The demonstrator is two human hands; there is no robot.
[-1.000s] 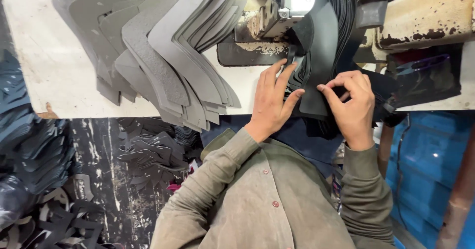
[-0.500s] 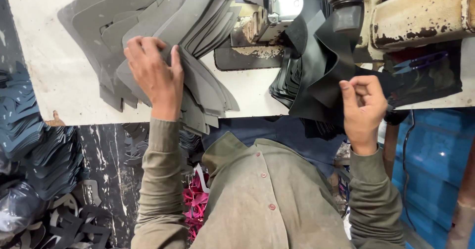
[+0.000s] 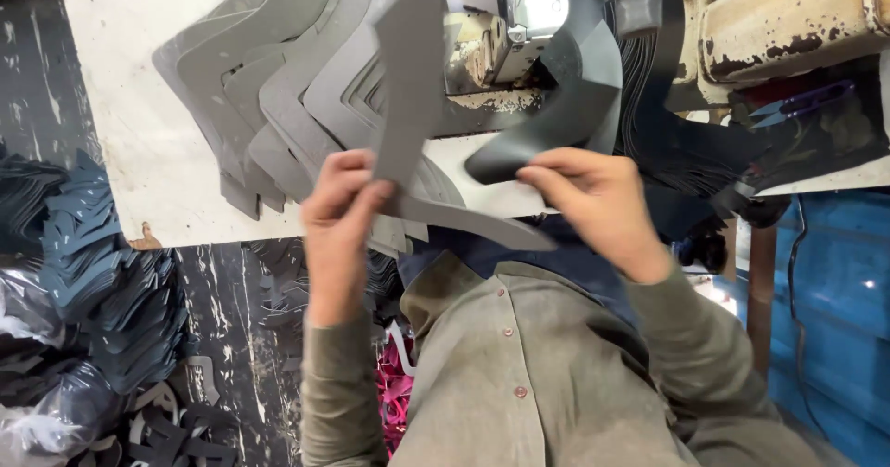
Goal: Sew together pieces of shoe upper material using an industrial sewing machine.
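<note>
My left hand point(image 3: 338, 212) grips a grey V-shaped cut piece point(image 3: 408, 105) at its bend and holds it up above the table edge. My right hand point(image 3: 593, 203) pinches the lower end of a black curved piece point(image 3: 565, 105) that runs up under the sewing machine head point(image 3: 519, 12). The two pieces nearly meet between my hands. A fanned stack of grey V-shaped pieces point(image 3: 269, 105) lies on the white table point(image 3: 120, 87) behind my left hand.
The worn cream machine body point(image 3: 788, 22) fills the upper right, with black cut pieces point(image 3: 677, 152) heaped beneath it. Piles of dark blue and black pieces point(image 3: 83, 281) lie on the floor at left. A blue crate point(image 3: 834, 291) stands at right.
My left hand left the black piece, reached to the grey stack, and now has lifted one grey piece toward the middle. My right hand moved left, keeping hold of the black piece.
</note>
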